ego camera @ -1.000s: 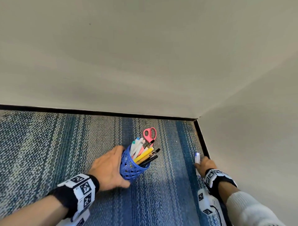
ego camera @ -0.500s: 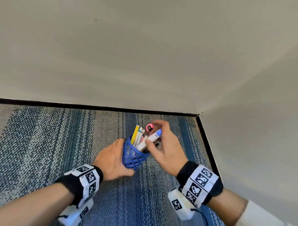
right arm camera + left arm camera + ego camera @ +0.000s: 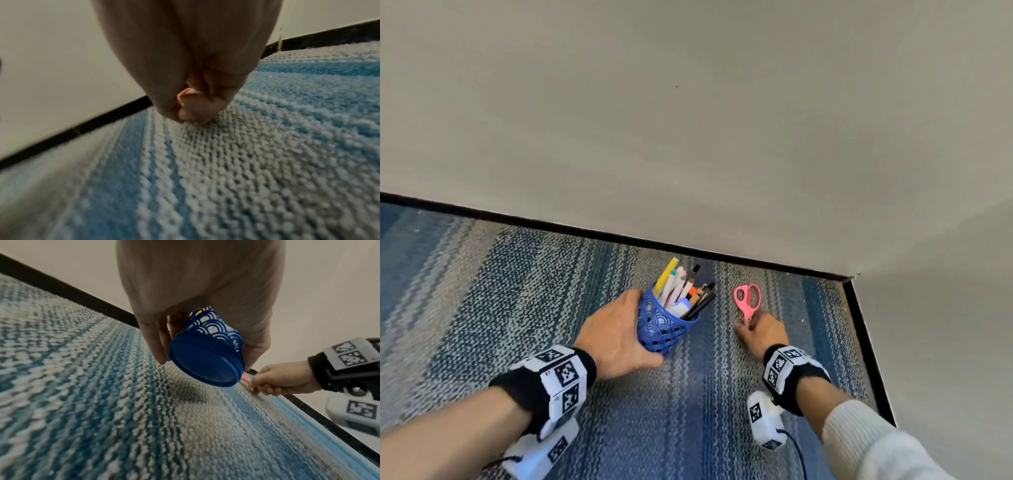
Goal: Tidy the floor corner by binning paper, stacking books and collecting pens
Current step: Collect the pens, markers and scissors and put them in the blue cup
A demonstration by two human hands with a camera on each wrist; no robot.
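Fingers (image 3: 156, 344) of the left hand (image 3: 616, 337) are curling round the blue lattice pen cup (image 3: 666, 325), thumb on one side and fingers on the other, and are holding it tilted with its base clear of the carpet (image 3: 517, 291), just left of centre in the head view. Pens and markers (image 3: 681, 291) are fanning out of its mouth toward the upper right. Lower right of the cup, the right hand (image 3: 762, 334) is reaching down to the pink scissors (image 3: 747, 301), which are lying on the carpet near the black skirting (image 3: 866, 342); its fingertips (image 3: 191, 116) are bunching into a pinch at the blade end, though whether the metal is actually gripped I cannot tell, since the wrist view is showing only curled fingers against the pile.

Risks as I am judging them: the cup is leaning far enough that a jolt could be sending pens sliding out onto the floor. A pinch on thin blades lying flat in carpet pile could be slipping. Feeding the scissors into an already crowded cup could be levering a pen out.
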